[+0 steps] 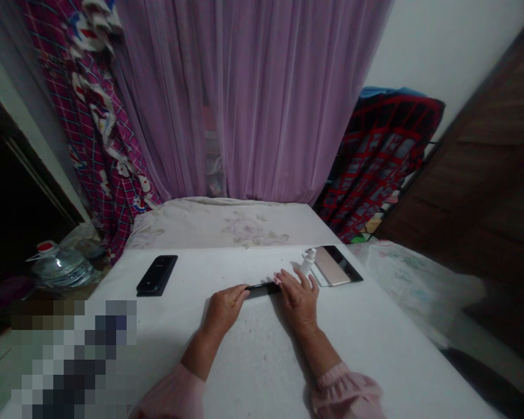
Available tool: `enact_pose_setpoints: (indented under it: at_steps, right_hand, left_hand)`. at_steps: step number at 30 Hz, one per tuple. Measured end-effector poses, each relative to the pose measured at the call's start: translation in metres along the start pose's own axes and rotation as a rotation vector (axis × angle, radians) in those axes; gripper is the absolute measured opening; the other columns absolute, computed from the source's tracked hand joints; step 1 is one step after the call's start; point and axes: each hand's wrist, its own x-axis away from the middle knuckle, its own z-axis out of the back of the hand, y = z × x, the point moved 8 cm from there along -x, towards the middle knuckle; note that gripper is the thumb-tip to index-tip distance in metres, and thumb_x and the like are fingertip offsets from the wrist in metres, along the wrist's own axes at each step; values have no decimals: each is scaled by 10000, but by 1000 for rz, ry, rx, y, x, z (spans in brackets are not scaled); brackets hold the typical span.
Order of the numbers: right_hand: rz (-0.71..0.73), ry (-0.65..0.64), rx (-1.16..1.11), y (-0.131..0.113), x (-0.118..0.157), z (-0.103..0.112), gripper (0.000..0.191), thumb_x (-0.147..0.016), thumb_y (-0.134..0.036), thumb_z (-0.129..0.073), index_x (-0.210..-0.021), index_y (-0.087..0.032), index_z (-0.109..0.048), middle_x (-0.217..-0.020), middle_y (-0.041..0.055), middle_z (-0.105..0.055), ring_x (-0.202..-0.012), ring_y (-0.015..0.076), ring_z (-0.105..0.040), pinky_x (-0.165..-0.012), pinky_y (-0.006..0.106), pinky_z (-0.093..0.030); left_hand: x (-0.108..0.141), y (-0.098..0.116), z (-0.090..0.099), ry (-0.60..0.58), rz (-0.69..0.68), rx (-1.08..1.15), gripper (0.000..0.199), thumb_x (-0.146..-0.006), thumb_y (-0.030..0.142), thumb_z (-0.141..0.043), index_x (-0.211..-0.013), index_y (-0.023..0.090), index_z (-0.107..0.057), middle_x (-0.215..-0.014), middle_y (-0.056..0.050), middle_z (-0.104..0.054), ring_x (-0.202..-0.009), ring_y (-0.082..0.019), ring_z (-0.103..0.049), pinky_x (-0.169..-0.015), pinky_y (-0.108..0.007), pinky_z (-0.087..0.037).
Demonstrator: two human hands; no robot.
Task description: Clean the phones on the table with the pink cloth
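Between my hands is a slim black phone, seen nearly edge-on above the white tabletop. My left hand is closed on its left end, thumb on top. At the other end, my right hand pinches a small crumpled pink cloth against the phone, its outer fingers spread. Just beyond the right hand stands a small white bottle with a cap or nozzle. Beside the bottle lie flat devices, including a rose-gold one and a black one.
Dark phones, apparently stacked, lie on the left of the white-covered table. A floral cloth covers the back, below purple curtains. A large water bottle stands off the left side. The lower left corner is pixelated.
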Motion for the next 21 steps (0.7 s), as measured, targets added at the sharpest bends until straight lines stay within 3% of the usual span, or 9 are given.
enact_pose_setpoints:
  at_steps: [4, 10, 17, 21]
  right_hand:
    - [-65, -12, 2, 21, 3, 1, 287, -975, -319, -459, -1179, -285, -658, -1146, 41, -715, -1135, 236, -601, -1012, 434, -308]
    - [-87, 25, -113, 19, 0, -2, 324, -994, -342, -418, -1151, -218, -673, -1110, 75, -725, -1054, 205, -651, -892, 349, -424]
    - [-105, 53, -13, 12, -2, 2, 299, -980, -332, -441, -1137, -254, -683, -1121, 65, -721, -1088, 252, -602, -926, 414, -366]
    - [-4, -17, -27, -16, -5, -5, 278, -955, -263, -489, -1178, -279, -654, -1140, 41, -716, -1135, 246, -568, -979, 422, -311]
  left_hand:
    - [0, -2, -1, 1, 16, 1, 191, -920, 248, -592, -1049, 275, -730, -968, -3, -773, -837, -190, -748, -774, -259, -587]
    - [6, -9, -2, -10, 64, -32, 195, -885, 223, -629, -1044, 266, -735, -959, -5, -774, -828, -196, -749, -745, -260, -591]
    - [8, -14, -2, -22, 105, -78, 178, -885, 232, -645, -1025, 270, -748, -975, -25, -771, -841, -206, -745, -755, -282, -583]
    - [7, -12, -2, -21, 94, -88, 180, -886, 230, -640, -1022, 271, -750, -953, -27, -774, -817, -207, -745, -746, -283, -580]
